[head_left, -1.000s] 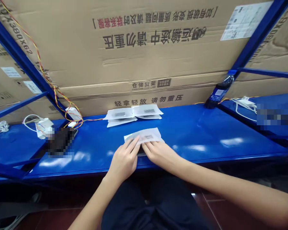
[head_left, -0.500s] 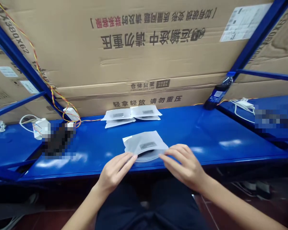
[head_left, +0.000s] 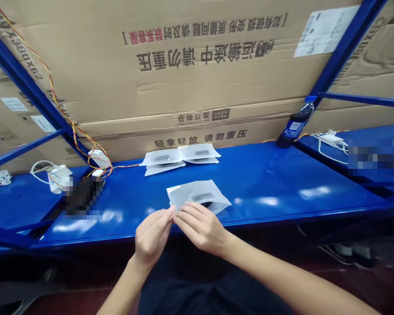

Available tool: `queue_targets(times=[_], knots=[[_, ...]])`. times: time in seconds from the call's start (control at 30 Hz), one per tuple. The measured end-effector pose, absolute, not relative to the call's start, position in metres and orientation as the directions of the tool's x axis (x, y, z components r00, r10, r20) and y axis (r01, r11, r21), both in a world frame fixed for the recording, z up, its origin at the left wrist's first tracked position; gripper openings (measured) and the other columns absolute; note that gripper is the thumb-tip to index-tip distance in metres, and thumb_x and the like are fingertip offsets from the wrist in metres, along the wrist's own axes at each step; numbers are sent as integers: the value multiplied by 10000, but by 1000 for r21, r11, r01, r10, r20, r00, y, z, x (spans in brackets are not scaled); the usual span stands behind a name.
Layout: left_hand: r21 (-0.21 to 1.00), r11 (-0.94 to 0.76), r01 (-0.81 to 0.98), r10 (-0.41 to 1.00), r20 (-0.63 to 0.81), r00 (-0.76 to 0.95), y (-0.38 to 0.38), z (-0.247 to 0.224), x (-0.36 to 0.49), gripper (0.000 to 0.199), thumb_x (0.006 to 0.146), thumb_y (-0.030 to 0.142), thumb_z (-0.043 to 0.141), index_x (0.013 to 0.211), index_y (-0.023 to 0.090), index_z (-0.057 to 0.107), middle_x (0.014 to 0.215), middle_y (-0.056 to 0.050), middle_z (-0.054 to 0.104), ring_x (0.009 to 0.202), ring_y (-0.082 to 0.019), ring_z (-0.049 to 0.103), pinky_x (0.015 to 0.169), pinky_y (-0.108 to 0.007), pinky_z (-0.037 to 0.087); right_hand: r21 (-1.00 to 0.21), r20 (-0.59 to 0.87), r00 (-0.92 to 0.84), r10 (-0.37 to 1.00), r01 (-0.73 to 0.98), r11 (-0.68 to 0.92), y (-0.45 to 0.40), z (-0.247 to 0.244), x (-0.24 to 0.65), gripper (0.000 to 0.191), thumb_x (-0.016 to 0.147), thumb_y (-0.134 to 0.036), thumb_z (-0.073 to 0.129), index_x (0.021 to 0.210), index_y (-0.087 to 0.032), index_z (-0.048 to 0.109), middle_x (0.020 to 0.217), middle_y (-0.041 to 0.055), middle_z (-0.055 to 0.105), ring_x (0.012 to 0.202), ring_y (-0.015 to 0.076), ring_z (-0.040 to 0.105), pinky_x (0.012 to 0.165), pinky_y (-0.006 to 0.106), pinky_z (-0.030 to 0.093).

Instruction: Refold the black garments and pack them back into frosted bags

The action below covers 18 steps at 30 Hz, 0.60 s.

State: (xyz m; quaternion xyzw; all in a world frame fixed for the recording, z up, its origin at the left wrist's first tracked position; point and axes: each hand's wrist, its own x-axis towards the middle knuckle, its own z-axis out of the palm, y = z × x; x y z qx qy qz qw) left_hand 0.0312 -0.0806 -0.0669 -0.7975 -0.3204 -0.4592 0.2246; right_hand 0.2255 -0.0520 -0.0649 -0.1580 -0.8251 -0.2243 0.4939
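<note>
A frosted translucent plastic bag (head_left: 187,191) lies near the front edge of the blue shelf, with a grey printed label and something dark inside. Its near mouth gapes a little on the right side. At the bag's near left corner, my left hand (head_left: 153,236) is closed, thumb and fingertips pinching the edge. My right hand (head_left: 202,227) meets it there, fingers bent together on the same edge and covering part of the opening. Behind, several similar bags (head_left: 198,152) lie stacked in two overlapping piles.
A dark bottle with a blue cap (head_left: 295,124) stands at the back right by the shelf post. White adapters (head_left: 57,178) and red-yellow wires (head_left: 95,151) lie at the left beside a blurred-out dark object (head_left: 83,194). A large cardboard box (head_left: 190,87) rises behind the shelf.
My right hand has moved left from the bag's right corner to the left corner, beside my left hand. The bag stays nearly in place.
</note>
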Motion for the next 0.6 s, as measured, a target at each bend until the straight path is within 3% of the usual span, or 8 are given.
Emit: queue_targets(times=[0.1,0.33,0.47,0.6], knots=[[-61,-707,705,287,886,364,-82,-61,37,517,959,23,724,1441,173,611,1046,-83,851,851,-215,829,872,-363,658,238,860,-509,46,478,845,-54,-63,235,194,999,-45,598,1039,-83,784,927,107,802,880,221,716,857,367,637],[-66,-684,727,318,870,378,-87,-54,43,334,946,-31,709,1229,146,690,949,-58,856,774,-186,821,891,-368,593,310,820,-570,54,520,796,-44,-73,262,200,1013,-49,588,981,-129,769,946,97,795,949,224,730,909,403,625],[-38,-663,747,361,859,364,-100,-51,33,328,944,-24,712,1210,167,700,952,-50,855,776,-182,818,893,-361,579,270,812,-577,93,512,815,-33,-77,299,219,1019,-48,565,1097,-124,755,1018,127,799,1038,253,741,920,440,624],[29,-629,777,417,856,306,-109,-53,23,266,957,23,717,1164,189,715,946,-35,853,780,-185,817,920,-365,574,191,777,-590,219,553,811,-20,-79,340,227,1046,-95,550,1157,-163,736,1043,121,798,1059,266,750,912,461,630]])
